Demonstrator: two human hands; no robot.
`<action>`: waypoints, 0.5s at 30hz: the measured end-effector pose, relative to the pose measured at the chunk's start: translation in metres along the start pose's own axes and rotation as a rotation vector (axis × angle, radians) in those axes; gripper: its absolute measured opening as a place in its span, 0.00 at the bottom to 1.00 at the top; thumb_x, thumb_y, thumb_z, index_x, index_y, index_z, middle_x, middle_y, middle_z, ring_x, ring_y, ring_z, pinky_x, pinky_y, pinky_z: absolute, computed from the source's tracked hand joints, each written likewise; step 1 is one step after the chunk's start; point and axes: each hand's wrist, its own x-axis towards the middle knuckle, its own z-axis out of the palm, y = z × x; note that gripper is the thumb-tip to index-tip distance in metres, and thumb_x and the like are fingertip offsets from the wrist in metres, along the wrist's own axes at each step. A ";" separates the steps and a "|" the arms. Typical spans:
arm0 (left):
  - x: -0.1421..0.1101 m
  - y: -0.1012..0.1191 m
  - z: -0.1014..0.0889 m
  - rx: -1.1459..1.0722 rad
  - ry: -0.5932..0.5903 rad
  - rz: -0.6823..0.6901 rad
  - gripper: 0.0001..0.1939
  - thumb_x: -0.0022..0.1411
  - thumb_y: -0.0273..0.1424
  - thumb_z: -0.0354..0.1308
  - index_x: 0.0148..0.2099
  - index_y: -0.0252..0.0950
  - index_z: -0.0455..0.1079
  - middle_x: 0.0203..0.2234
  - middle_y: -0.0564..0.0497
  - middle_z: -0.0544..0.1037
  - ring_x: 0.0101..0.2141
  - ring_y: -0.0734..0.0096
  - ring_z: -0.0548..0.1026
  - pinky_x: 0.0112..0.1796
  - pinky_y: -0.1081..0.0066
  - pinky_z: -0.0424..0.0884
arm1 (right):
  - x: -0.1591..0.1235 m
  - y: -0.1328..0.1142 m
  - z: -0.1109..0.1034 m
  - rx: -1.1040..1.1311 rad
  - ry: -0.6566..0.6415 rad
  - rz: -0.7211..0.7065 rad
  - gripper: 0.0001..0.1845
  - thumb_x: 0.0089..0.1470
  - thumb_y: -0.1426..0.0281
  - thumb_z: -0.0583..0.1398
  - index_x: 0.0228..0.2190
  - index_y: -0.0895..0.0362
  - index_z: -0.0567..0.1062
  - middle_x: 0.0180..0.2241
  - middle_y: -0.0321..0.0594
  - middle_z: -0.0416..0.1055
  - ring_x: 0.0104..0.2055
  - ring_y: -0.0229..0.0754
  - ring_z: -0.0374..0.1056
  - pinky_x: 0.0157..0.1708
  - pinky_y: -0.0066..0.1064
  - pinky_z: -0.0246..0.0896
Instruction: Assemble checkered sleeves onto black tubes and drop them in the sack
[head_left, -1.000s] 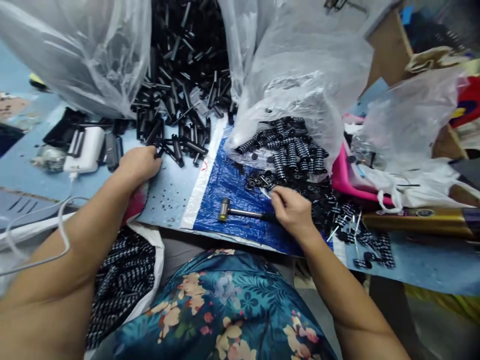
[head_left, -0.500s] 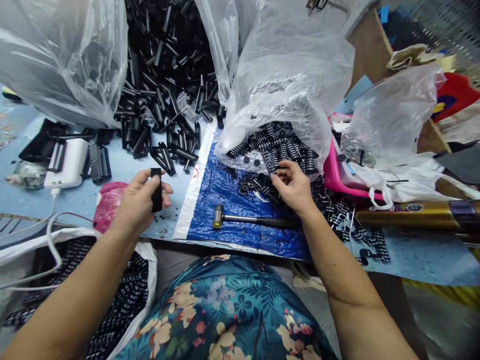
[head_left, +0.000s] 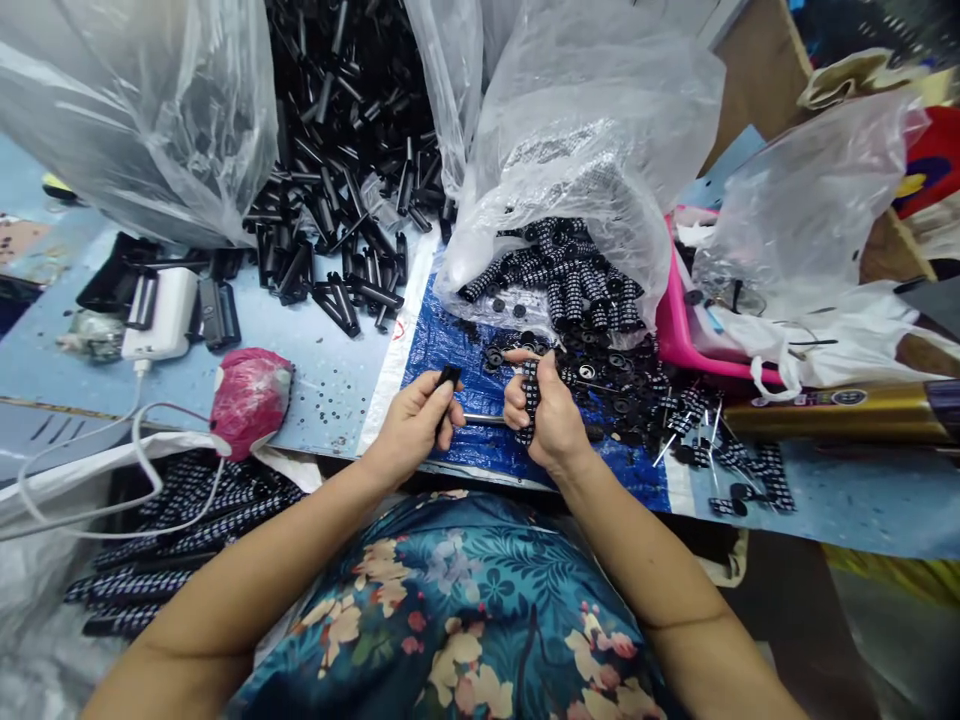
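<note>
My left hand [head_left: 409, 425] pinches a short black plastic tube [head_left: 449, 375] over the blue sheet. Close by on its right, my right hand [head_left: 555, 420] is wrapped round a black cylinder with rows of white marks [head_left: 529, 400], held roughly upright. A gap separates the two pieces. Beneath the hands lies a hammer, its metal shaft [head_left: 484, 420] showing between them; the left hand hides its head. Similar patterned cylinders [head_left: 570, 280] spill from a clear plastic bag [head_left: 600, 110] beyond my right hand. Small black discs [head_left: 517, 340] are scattered in front of it.
Black plastic tubes [head_left: 352, 270] are heaped at the back. On the left are a white device [head_left: 161, 315] with a cable and a pink wrapped bundle [head_left: 251, 400]. A pink tray [head_left: 675, 330] and a golden cylinder [head_left: 832, 415] stand right. More patterned pieces [head_left: 187, 520] fill a sack below left.
My left hand has moved right with the black tube, over the hammer. My right hand has drawn back from the bag's mouth with a patterned cylinder in it. The view has shifted slightly.
</note>
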 end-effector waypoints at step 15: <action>0.000 0.011 0.014 0.147 -0.007 0.124 0.14 0.56 0.40 0.68 0.31 0.35 0.71 0.23 0.55 0.69 0.26 0.74 0.64 0.29 0.72 0.62 | -0.007 0.017 -0.015 -1.060 -0.175 -0.794 0.61 0.49 0.42 0.65 0.70 0.53 0.45 0.72 0.55 0.43 0.74 0.61 0.42 0.63 0.57 0.60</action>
